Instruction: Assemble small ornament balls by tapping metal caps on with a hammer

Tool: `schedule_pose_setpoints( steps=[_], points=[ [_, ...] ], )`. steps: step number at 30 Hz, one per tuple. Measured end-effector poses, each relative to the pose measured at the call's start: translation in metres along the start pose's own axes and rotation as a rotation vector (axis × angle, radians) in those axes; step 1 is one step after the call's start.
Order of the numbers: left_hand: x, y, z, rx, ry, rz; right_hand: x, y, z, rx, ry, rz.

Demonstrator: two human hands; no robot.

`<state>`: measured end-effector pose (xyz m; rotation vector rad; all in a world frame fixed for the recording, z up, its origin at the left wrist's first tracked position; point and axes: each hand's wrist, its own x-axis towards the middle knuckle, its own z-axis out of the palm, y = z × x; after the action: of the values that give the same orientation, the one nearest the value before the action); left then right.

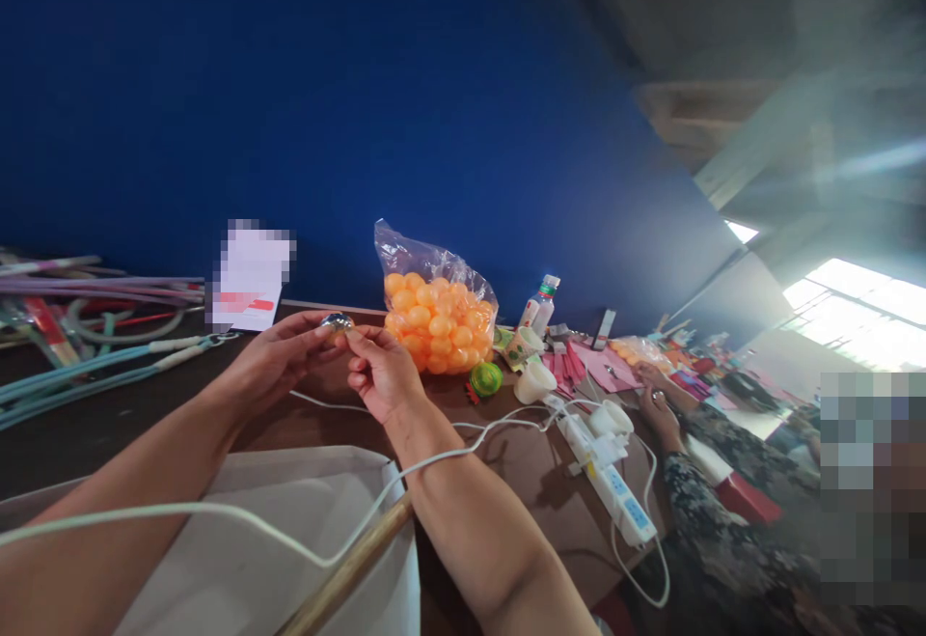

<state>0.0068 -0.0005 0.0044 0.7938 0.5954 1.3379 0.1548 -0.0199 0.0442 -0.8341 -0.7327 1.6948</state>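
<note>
Between both hands, above the dark table, is a small shiny silver, rounded piece [337, 321]; its exact kind does not show. My left hand [293, 342] pinches it from the left, thumb and fingers closed on it. From the right, my right hand [383, 366] grips its edge between thumb and forefinger, the other fingers curled. Just beyond my right hand stands a clear plastic bag [441, 313] of orange balls. A green ball-like item [484, 380] with red bits lies beside the bag.
A white box [304, 462] with a wooden stick [347, 568] sits below my arms. White cable crosses my right forearm to a power strip [614, 491]. Tape rolls [535, 380], a bottle [539, 303] and pink sheets stand right. Blue cords [108, 371] lie left. A co-worker's hands [662, 414] work at right.
</note>
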Motion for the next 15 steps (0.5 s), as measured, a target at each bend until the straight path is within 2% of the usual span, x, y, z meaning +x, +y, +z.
schedule_pose_setpoints(
  steps=[15],
  points=[
    [0.0045,-0.0036,-0.0031,-0.006,0.009,0.023,-0.0003,0.0019,0.0015,-0.046,0.032,-0.033]
  ],
)
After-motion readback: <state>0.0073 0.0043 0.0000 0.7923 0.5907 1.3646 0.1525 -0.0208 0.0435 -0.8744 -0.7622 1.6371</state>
